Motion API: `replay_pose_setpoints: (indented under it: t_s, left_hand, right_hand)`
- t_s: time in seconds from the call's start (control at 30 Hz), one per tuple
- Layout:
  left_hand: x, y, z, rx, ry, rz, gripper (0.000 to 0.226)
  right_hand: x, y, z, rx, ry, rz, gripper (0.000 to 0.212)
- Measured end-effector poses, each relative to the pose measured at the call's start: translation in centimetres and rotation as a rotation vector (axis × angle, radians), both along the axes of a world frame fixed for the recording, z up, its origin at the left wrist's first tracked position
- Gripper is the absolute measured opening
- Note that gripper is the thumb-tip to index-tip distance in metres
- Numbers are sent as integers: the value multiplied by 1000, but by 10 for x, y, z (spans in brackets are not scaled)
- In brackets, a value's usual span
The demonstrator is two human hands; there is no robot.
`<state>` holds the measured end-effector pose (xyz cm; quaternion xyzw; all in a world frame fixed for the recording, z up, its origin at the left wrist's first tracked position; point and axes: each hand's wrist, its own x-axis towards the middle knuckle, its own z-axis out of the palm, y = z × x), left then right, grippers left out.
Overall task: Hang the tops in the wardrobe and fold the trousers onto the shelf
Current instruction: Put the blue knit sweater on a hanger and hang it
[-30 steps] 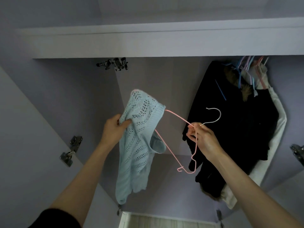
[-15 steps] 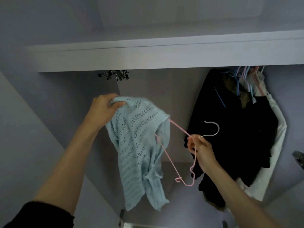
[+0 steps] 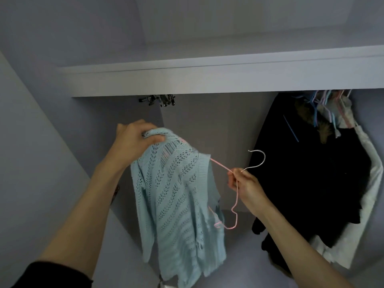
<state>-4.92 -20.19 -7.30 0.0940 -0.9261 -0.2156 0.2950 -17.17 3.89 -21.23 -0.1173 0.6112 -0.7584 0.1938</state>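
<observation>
Left hand: we grip the top edge of the knit top (image 3: pixel 176 194) with our left hand (image 3: pixel 135 140), fingers curled over the bunched fabric, thumb underneath.
Right hand: our right hand (image 3: pixel 246 185) pinches the hanger (image 3: pixel 235 196) at its neck, just below the metal hook, which points up and to the right of that hand.
Sleeve: a dark sleeve (image 3: pixel 52 274) covers our left arm near the elbow, below and left of the left hand.
Knit top: pale blue, open-weave, it hangs down from the left hand and drapes over the hanger's left shoulder; the pink wire shows through the knit just right of the left hand. Its lower part hangs loose, left of the right hand.
Hanger: thin pink wire, tilted; one arm runs up and left from the right hand into the top, the other drops below that hand to a small notch and bend, bare of fabric.
Dark clothes: black garments (image 3: pixel 311 183) hang right of the right hand, farther in, with a white garment (image 3: pixel 372 183) at their right edge.
Spare hangers: blue and pink hangers (image 3: pixel 326 109) cluster above the dark clothes.
Wardrobe: its top panel (image 3: pixel 207 80) runs above both hands; a metal hinge (image 3: pixel 160 100) sits just under it, above the left hand.
</observation>
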Motion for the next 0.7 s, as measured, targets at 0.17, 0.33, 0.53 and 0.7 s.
replay_pose_setpoints:
  t_s: [0.17,0.33,0.53,0.7]
  left_hand:
    - [2,-3,-15,-353,-116,103,16]
    - [5,14,-38,-456,-277,72,27]
    - [-4,36,-57,-278,-187,-38,18]
    - [-2,30,-56,-156,-55,30,15]
  right_hand:
    - [3,-12,13,163,216,34,30]
    - [4,-27,34,230,443,83,26]
    - [10,-36,46,321,555,139,31]
    - [27,-19,46,335,979,-179,22]
